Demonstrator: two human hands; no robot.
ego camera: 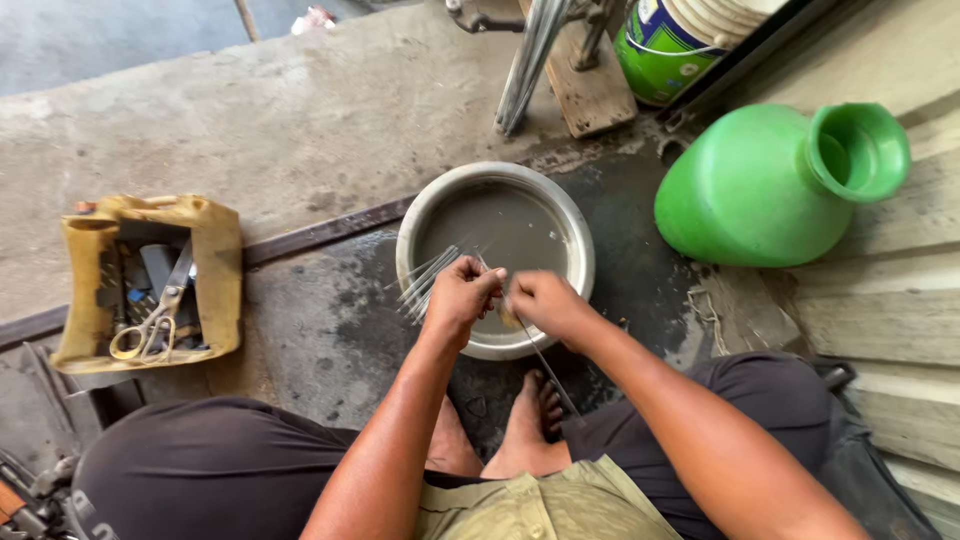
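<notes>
Concrete floor — both hands over basin [497, 205] rim: left [458, 297] grips thin rods [428, 280], right [543, 303] closed on one rod.

We see a silvery metal basin [495, 205] holding murky grey-brown water, and thin grey metal rods [425, 280] over it. The big plastic jug [770, 180] is bright green all over; the bucket [665, 45] behind it is green with a white and blue label. The cut-open container [215, 265] is dirty mustard yellow, its scissors [155, 320] pale-handled. Our trousers [200, 465] are black, the shirt [545, 505] olive.
</notes>
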